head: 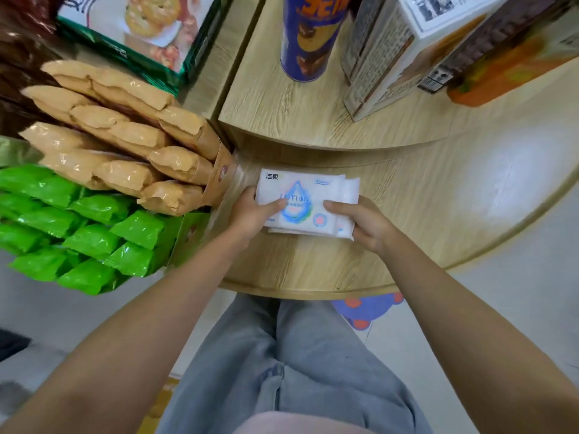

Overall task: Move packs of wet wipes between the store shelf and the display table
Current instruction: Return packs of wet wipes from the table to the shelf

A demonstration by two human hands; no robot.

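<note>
Two hands on the wipes stack, lower tier of table.

Stack of wet wipes packs [308, 195] low over front tier of round wooden display table [423, 214], poss. resting on it, just R of tan snack packs [125, 136]; top pack white w/ blue drop print, more packs peeking out at R edge & underneath. L end gripped by left hand [250, 214], thumb laid across top, other fingers tucked under, out of sight. R near corner gripped by right hand [360, 223], thumb on top, fingers curled under the edge. Green packs [78, 233] nearer on L. On raised tier [313, 120] behind: blue can [308, 36], upright boxes [391, 57], orange box [507, 73].
</note>
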